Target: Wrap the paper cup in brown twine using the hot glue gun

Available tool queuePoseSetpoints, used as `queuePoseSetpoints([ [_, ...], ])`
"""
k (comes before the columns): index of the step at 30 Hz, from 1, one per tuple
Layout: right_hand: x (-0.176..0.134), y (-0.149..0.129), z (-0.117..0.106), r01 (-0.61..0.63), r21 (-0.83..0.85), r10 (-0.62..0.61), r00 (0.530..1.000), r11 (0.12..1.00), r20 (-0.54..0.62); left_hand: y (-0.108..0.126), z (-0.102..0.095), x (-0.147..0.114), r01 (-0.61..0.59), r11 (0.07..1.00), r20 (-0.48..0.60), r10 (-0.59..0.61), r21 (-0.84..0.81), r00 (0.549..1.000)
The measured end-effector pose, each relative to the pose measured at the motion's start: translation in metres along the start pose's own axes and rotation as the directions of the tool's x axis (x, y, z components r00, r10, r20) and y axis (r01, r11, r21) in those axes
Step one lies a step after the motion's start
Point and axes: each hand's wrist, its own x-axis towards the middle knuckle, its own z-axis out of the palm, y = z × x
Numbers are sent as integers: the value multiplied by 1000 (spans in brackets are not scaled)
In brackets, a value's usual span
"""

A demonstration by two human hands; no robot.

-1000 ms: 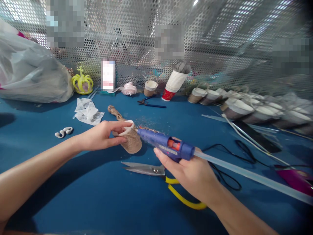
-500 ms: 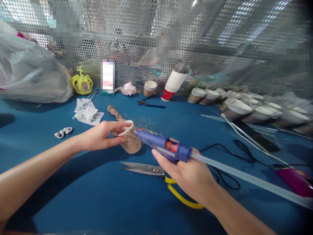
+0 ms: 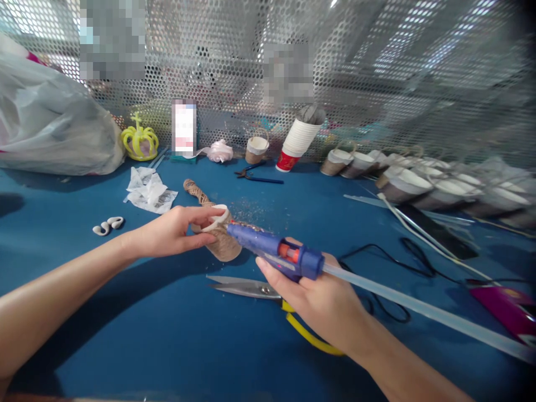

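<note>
The glue gun (image 3: pixel 256 239) looks like smooth plastic

Lower right, the right hand (image 3: pixel 324 301) hides part of the glue gun (image 3: pixel 257 240) and of the scissors (image 3: pixel 243 287). The frame's left edge crops a plastic bag (image 3: pixel 54 123); far-right cups (image 3: pixel 446 196) blur.

plastic bag (image 3: pixel 58 120) — bulging; pliers (image 3: pixel 264 180); yellow crown (image 3: pixel 140 135)

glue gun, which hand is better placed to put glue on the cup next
The right hand, most likely: it grips the glue gun, which points at the cup close below the rim. The left hand is taken up with holding the cup at its rim.
</note>
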Motion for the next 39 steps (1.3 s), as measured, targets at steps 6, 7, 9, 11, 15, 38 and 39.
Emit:
queuePoseSetpoints([
  [6,-1,-1,-1,1,4,-1,999,1000,43,-1,0,0,-9,1000,-1,9,22,1000],
  [7,-1,-1,0,4,1,-4,999,1000,48,-2,0,0,-9,1000,-3,9,28,1000],
  [9,-2,0,0,12,-10,-11,999,1000,53,-1,0,1,-10,999,-9,11,40,1000],
  [11,-2,0,1,19,-25,-17,998,1000,59,0,-1,1,-15,999,-11,15,45,1000],
  [15,-3,0,2,31,-52,-28,997,998,68,1,-1,1,-15,999,-3,15,38,1000],
  [38,-5,21,3,39,-113,-40,999,993,-5,-7,0,-1,-52,998,32,53,-31,998],
  [39,-5,21,3,41,-113,-42,999,993,-9,-7,0,-1,-55,998,30,56,-33,998],
])
